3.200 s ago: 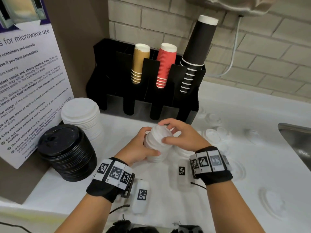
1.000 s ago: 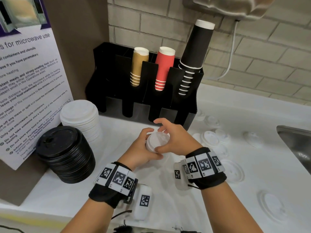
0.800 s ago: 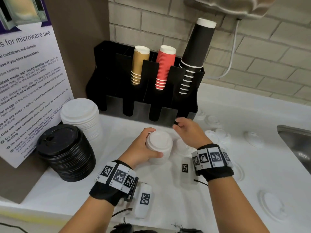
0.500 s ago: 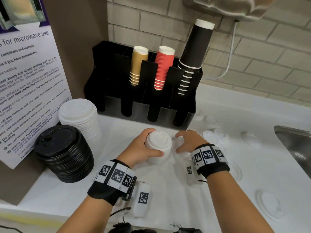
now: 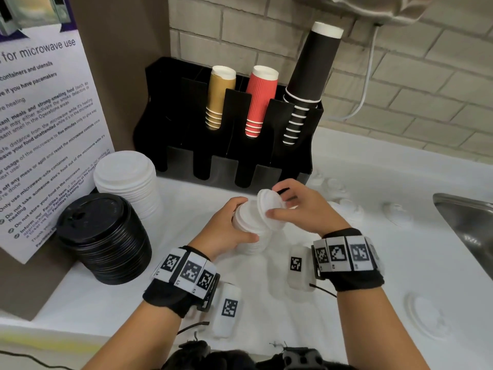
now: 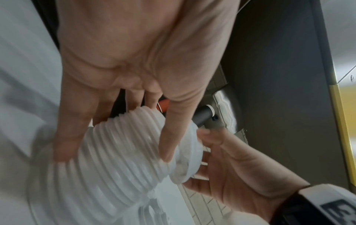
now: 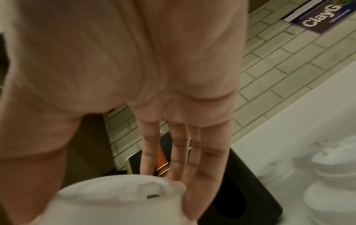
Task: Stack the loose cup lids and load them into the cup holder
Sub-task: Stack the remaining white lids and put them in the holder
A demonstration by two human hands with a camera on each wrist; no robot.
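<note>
My left hand [image 5: 232, 222] grips a stack of small white lids [image 5: 252, 236] that stands on the white counter in front of the black cup holder [image 5: 170, 108]. In the left wrist view my fingers [image 6: 75, 134] wrap the ribbed stack [image 6: 115, 159]. My right hand [image 5: 296, 206] pinches a single white lid [image 5: 269, 206] by its rim, tilted against the top of the stack. The right wrist view has this lid [image 7: 119, 197] under my fingers [image 7: 202, 159]. The holder's leftmost slot looks empty.
Gold [image 5: 220, 97], red [image 5: 260, 100] and black [image 5: 310, 76] cup stacks fill the holder's other slots. A tall stack of large white lids [image 5: 128, 180] and one of black lids [image 5: 104, 236] stand at the left. Several loose white lids [image 5: 349, 209] lie at the right, near a steel sink [image 5: 469, 222].
My right hand left the stack, reached down to the counter just right of it, took a loose lid and brought it up to the stack's top. My left hand kept its hold.
</note>
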